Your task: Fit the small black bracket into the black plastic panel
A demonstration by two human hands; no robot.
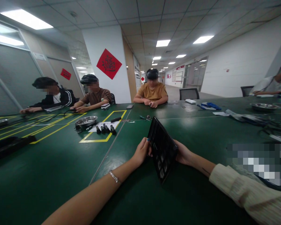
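Note:
A thin black tablet [163,150] with a dark glossy face is held up tilted over the green table. My left hand [143,150] grips its left edge, thumb on the face and the other fingers partly behind it. On the opposite edge my right hand [183,152] holds it, with most of its fingers hidden behind the tablet. Faint pale shapes show on the dark face, too dim to make out.
On the green table [128,200], several black cylindrical parts [105,128] stand on white paper beside a metal bowl [86,121]. A small tool [144,117] lies beyond the tablet. Blue cloth [209,106] and another metal bowl [263,107] lie to the right. Several people sit around the table.

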